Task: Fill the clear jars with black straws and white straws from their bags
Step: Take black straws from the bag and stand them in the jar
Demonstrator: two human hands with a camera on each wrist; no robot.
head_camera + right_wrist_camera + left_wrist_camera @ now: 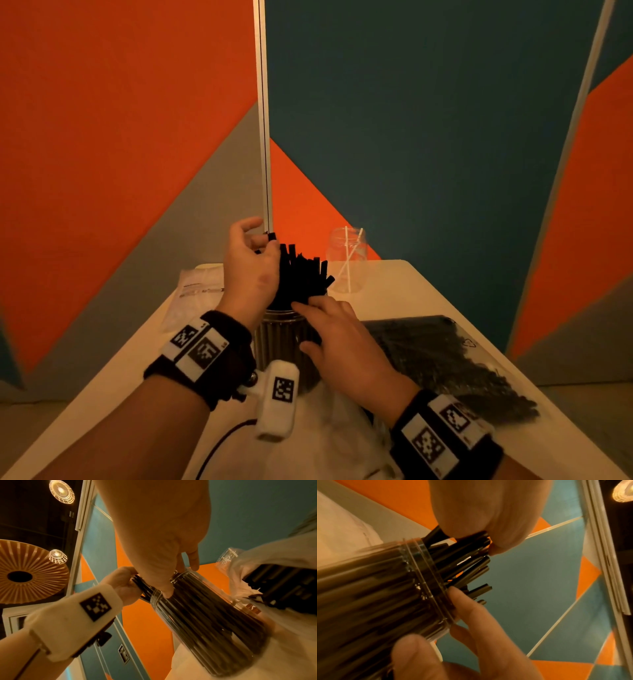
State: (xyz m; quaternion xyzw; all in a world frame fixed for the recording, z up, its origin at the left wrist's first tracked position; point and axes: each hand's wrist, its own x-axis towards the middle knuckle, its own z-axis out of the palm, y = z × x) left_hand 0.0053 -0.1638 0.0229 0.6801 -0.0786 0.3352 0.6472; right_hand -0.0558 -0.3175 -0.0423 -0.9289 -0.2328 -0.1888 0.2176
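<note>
Now the left hand (251,270) pinches black plastic straws (301,274) standing in the clear jar (284,339) near the desk's middle while the right hand (346,346), fingers straight, steadies its rim; next, seat them fully.

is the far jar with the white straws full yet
No, the far clear jar holds only two white straws, while the near jar is packed with black straws.

Dim warm orange cast, ceiling lamps (61,491) glaring, blurred wide-angle edges.
</note>
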